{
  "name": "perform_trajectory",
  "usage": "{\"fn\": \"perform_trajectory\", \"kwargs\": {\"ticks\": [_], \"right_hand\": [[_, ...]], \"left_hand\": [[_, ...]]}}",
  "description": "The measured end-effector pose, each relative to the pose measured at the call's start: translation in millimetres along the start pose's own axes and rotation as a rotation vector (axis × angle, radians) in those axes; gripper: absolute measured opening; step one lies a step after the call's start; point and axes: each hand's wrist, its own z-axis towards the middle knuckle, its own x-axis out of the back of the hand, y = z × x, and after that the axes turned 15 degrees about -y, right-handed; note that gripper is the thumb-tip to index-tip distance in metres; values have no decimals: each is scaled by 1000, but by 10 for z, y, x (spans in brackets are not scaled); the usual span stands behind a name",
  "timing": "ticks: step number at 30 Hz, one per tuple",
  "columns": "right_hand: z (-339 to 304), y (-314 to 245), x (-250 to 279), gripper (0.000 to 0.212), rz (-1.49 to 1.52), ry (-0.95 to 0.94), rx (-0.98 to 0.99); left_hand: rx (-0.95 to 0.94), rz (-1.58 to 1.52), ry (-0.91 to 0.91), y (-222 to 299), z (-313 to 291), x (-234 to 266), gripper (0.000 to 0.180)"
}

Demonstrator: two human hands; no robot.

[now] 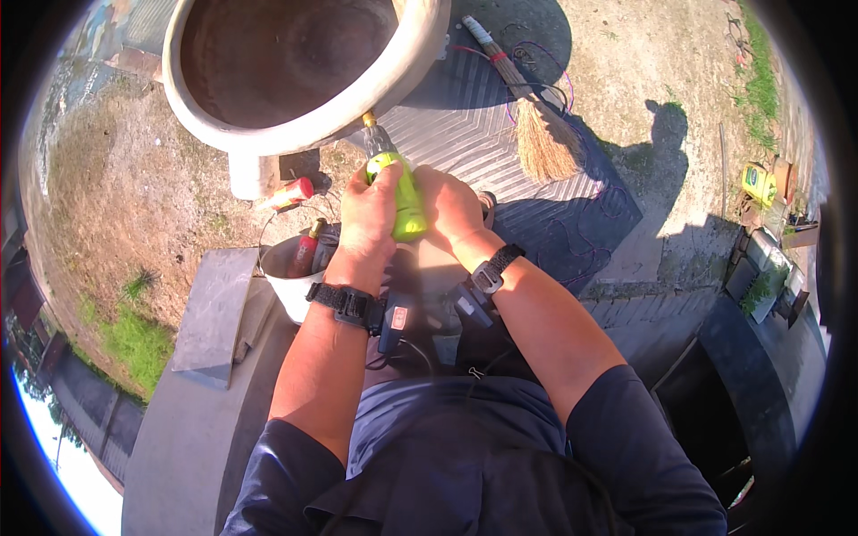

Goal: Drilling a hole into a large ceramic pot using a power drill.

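Lime bottle (pixel 410 205), clear neck (pixel 379 141), yellow tip (pixel 369 118); left hand (pixel 368 213) grasps it; right hand (pixel 454 207), grip unclear.

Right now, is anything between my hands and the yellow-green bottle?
Nothing visible: your left hand grips the yellow-green bottle, and your right hand is against its side. Its tip points toward the pot's rim.

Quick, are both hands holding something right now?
Left hand: closed, holding the yellow-green bottle-shaped thing.
Right hand: at its right side; grip hidden, so I can't tell.
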Motion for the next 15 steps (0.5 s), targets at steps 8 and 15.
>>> {"fn": "perform_trajectory", "kwargs": {"ticks": [8,15], "right_hand": [[17,33,-36,20,-50,31,8],[20,33,-34,21,-31,8,-13]], "left_hand": [[9,-6,4,5,-4,-11,33],[11,-11,5,9,-1,-18,32]]}}
